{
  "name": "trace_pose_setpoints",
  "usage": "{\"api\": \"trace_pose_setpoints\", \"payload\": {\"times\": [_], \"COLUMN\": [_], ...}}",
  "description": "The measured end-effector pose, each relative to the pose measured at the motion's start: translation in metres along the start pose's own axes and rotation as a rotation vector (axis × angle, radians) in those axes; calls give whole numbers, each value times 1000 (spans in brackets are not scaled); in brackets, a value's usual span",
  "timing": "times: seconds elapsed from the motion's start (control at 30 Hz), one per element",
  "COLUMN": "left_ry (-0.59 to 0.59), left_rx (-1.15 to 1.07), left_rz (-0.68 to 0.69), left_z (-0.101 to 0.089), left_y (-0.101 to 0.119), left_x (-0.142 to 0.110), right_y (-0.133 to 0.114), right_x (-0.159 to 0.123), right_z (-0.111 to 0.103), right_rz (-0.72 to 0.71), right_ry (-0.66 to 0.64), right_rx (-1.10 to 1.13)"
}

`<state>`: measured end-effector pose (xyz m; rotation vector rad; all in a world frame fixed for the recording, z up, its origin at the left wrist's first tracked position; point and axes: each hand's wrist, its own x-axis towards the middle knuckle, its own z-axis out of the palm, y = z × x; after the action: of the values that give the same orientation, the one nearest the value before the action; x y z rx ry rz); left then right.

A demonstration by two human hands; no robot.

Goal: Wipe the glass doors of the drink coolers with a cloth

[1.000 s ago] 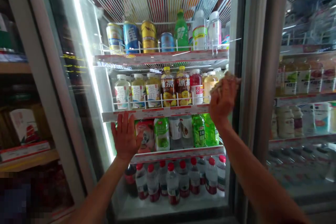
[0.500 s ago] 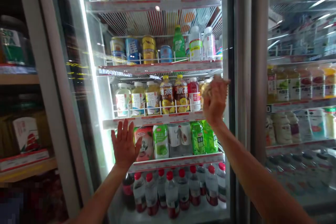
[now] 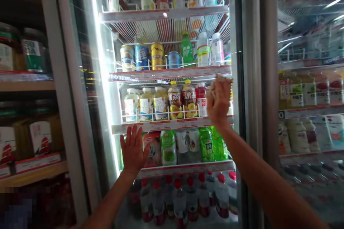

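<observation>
Holding a cloth (image 3: 225, 79) are the right fingers (image 3: 219, 93); left fingers (image 3: 133, 136) stand slightly apart.

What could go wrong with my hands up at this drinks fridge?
Your bare left hand appears flat against the glass door, so it could leave prints. What looks like a cloth in your right hand might slip or leave streaks there.

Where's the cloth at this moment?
Right of centre in the head view: the cloth is in the right hand, up and to the right of the red drink bottle.
</observation>
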<state>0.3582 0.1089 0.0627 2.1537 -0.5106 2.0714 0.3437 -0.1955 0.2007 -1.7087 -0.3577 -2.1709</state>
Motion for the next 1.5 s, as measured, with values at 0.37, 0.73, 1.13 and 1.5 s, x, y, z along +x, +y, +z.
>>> {"api": "trace_pose_setpoints", "payload": {"times": [0.37,0.73,1.13,1.5], "left_ry": [-9,-6,52,155], "left_rx": [-22,-2,-121,-303], "left_rz": [-28,-19,-88,110], "left_z": [-1,-3,-9,24], "left_y": [4,5,37,115], "left_x": [0,1,26,115], "right_y": [15,-73,-91,-37], "right_x": [10,-40,-24,-16], "right_z": [-11,17,24,-6], "right_rz": [-33,-533,-294,-158], "right_ry": [-71,-434,-421,-139], "right_rx": [-28,130,213,397]}}
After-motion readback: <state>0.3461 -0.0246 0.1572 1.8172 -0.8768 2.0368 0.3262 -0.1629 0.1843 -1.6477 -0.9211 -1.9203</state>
